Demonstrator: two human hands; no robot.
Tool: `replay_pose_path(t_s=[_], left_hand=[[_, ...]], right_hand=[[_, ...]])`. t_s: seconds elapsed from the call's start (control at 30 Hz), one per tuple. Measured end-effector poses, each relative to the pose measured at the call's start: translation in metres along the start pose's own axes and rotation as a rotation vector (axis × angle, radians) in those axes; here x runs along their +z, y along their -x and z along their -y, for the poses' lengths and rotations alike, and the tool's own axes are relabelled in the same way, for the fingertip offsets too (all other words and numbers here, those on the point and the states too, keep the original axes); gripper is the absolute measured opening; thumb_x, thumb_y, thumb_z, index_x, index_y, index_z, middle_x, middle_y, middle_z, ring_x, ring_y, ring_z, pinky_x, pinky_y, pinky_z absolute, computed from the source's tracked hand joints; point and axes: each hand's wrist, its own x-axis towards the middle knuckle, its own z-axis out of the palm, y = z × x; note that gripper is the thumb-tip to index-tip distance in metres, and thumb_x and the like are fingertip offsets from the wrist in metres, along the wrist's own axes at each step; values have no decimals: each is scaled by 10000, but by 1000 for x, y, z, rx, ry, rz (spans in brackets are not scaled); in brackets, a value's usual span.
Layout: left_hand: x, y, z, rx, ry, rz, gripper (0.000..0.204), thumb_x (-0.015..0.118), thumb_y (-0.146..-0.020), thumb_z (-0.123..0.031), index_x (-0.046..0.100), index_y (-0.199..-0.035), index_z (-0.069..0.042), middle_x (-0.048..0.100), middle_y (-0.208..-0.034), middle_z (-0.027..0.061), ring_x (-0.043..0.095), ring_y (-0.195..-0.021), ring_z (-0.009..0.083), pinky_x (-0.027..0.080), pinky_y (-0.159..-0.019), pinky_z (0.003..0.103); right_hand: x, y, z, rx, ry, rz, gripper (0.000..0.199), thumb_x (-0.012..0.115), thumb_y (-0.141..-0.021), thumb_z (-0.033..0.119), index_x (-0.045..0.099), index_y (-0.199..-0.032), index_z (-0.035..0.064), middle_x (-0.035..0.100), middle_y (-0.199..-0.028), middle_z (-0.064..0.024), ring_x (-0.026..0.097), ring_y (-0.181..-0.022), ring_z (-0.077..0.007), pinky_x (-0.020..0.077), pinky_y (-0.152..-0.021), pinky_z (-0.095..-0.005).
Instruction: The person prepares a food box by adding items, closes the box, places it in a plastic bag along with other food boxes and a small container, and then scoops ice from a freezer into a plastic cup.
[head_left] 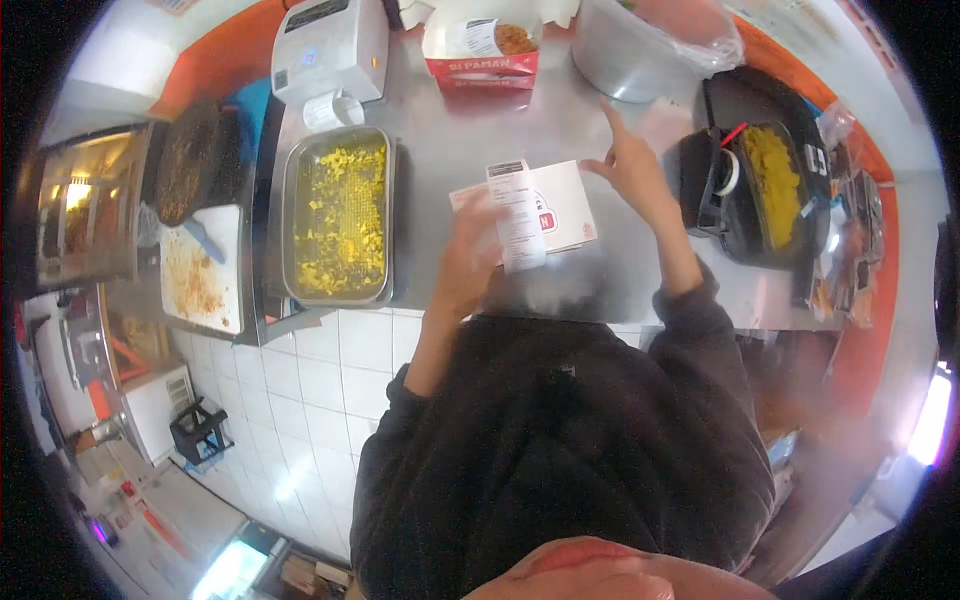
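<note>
Receipt (521,235) lies over a white card (575,200) with a red mark, near the front edge of the steel counter (440,100). The left hand (468,252) is at the receipt's left side, its fingers smeared by motion; whether they grip the paper or only brush it, I cannot tell. The right hand (637,177) is at the card's upper right corner, index finger stretched out toward the pot (612,72), thumb spread away from it at the corner, the other fingers curled. That hand looks free of any grip, though whether the thumb touches the card is unclear.

Left of the hands stands a metal tray (391,225) with yellow bits scattered over its base. Behind it, a printer (330,55) has a curled slip (333,111) at its front. Near the counter's far edge, a red box (482,66) holds browned food beside another slip. The pot has a clear bag at its rim. On the right, yellow food (772,185) fills a dark container (757,235). Far left, a knife (204,243) lies on a stained board (205,285).
</note>
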Motion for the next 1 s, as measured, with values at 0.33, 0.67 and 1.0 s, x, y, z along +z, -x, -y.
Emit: replay_pose_path(t_s=[0.33, 0.67, 1.0], left_hand=[[-4, -12, 129, -442, 406, 176, 528, 556, -855, -236, 405, -1295, 15, 485, -1240, 137, 467, -1132, 244, 370, -941, 376], [-59, -78, 41, -874, 464, 513, 677, 527, -787, -488, 390, -1288, -53, 510, -1175, 97, 498, -1065, 270, 409, -854, 405], [-41, -90, -63, -517, 692, 1004, 496, 498, -879, -136, 332, -1319, 21, 459, -1248, 151, 477, -1122, 247, 404, -917, 343]], right_hand=[[88, 32, 10, 217, -1058, 175, 535, 639, -804, 386, 523, -1173, 17, 618, -1050, -110, 583, -934, -175, 460, -818, -287], [113, 84, 72, 443, -1306, -281, 835, 660, -738, 490, 323, -1307, -21, 466, -1238, -185, 452, -1148, -261, 365, -957, -347], [-29, 217, 190, 580, -1316, -830, 719, 644, -794, 393, 344, -1322, 7, 475, -1260, -149, 445, -1171, -222, 349, -983, -337]])
